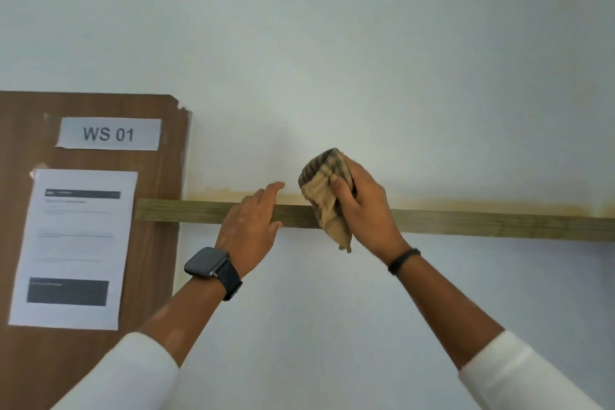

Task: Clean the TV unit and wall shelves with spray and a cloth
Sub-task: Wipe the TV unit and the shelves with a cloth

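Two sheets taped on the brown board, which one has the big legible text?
The small upper label: it reads "WS 01" in large letters. The larger sheet below it has only fine, blurred print and dark bars.

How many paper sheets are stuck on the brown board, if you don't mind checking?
2. The WS 01 label sits near the top of the brown board; the printed sheet hangs below it. More may lie beyond the left edge.

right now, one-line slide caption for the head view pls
Right hand grips a checked cloth at the wall shelf while the left hand rests open on its edge.
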The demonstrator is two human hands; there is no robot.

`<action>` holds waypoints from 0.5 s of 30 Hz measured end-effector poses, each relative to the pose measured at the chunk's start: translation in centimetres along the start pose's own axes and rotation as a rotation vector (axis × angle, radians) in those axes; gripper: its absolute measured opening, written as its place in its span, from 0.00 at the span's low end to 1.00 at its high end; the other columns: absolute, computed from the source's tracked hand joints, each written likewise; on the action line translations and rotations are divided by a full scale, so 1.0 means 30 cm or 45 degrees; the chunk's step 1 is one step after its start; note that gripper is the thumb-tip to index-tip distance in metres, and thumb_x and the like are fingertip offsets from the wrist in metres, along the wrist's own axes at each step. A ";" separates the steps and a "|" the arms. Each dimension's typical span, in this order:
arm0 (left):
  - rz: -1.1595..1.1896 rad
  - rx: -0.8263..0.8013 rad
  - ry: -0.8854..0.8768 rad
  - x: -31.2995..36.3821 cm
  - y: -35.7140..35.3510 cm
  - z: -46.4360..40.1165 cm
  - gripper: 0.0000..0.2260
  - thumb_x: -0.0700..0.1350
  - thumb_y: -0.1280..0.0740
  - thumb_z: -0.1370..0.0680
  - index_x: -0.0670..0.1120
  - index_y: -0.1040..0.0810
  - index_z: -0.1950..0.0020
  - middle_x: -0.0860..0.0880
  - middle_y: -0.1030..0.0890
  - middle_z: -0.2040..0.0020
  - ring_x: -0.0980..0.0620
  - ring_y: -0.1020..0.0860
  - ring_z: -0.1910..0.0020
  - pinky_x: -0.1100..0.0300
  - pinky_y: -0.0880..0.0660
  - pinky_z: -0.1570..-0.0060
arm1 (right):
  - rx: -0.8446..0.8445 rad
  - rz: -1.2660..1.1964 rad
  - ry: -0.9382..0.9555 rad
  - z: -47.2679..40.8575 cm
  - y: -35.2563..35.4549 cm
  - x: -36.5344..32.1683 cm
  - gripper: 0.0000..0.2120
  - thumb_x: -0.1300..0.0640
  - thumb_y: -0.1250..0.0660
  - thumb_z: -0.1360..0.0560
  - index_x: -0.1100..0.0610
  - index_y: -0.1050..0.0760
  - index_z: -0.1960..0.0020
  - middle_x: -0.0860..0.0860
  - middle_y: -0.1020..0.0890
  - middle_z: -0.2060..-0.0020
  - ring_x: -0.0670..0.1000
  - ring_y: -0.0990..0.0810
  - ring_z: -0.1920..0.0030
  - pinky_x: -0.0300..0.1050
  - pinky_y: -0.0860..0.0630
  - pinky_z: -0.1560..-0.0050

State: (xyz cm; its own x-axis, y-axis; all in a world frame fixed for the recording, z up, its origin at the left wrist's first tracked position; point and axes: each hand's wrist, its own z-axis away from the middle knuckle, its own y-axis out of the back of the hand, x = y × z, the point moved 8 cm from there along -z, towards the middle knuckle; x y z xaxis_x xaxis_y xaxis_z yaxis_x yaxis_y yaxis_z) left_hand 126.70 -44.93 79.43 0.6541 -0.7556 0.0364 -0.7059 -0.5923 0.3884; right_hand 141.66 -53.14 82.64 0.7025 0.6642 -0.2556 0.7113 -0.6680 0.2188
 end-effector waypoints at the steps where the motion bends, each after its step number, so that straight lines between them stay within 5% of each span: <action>1: -0.026 -0.008 0.021 -0.035 0.013 -0.015 0.29 0.42 0.32 0.25 0.50 0.40 0.28 0.49 0.24 0.43 0.49 0.25 0.46 0.53 0.27 0.46 | -0.010 0.020 -0.003 -0.041 -0.025 -0.015 0.15 0.57 0.42 0.19 0.56 0.29 0.33 0.46 0.23 0.43 0.42 0.26 0.44 0.26 0.32 0.44; 6: -0.106 -0.021 0.102 -0.238 0.078 -0.063 0.29 0.46 0.32 0.25 0.52 0.41 0.28 0.50 0.24 0.41 0.49 0.26 0.44 0.52 0.31 0.43 | -0.020 0.122 -0.035 -0.209 -0.202 -0.023 0.11 0.55 0.46 0.18 0.58 0.27 0.46 0.49 0.24 0.52 0.47 0.26 0.52 0.37 0.34 0.56; 11: -0.110 -0.079 0.105 -0.432 0.132 -0.063 0.31 0.50 0.30 0.26 0.53 0.43 0.29 0.51 0.24 0.40 0.49 0.25 0.42 0.51 0.30 0.41 | -0.943 0.713 -0.398 -0.207 -0.521 0.106 0.19 0.44 0.51 0.19 0.56 0.26 0.50 0.55 0.22 0.44 0.55 0.25 0.46 0.48 0.32 0.47; 15: -0.018 -0.134 0.091 -0.521 0.155 -0.047 0.32 0.52 0.29 0.28 0.53 0.42 0.29 0.51 0.24 0.39 0.51 0.25 0.41 0.51 0.31 0.38 | -1.020 0.827 -0.494 -0.215 -0.548 0.091 0.26 0.35 0.49 0.22 0.52 0.22 0.45 0.50 0.21 0.45 0.52 0.24 0.44 0.49 0.31 0.40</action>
State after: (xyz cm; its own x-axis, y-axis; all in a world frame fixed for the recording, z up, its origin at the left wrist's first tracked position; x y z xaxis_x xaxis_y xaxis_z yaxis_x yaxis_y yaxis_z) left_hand 113.58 -35.50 81.96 0.6840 -0.7234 0.0946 -0.6667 -0.5671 0.4836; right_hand 132.05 -38.19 84.41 0.9928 0.0206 -0.1184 0.1181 -0.3476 0.9302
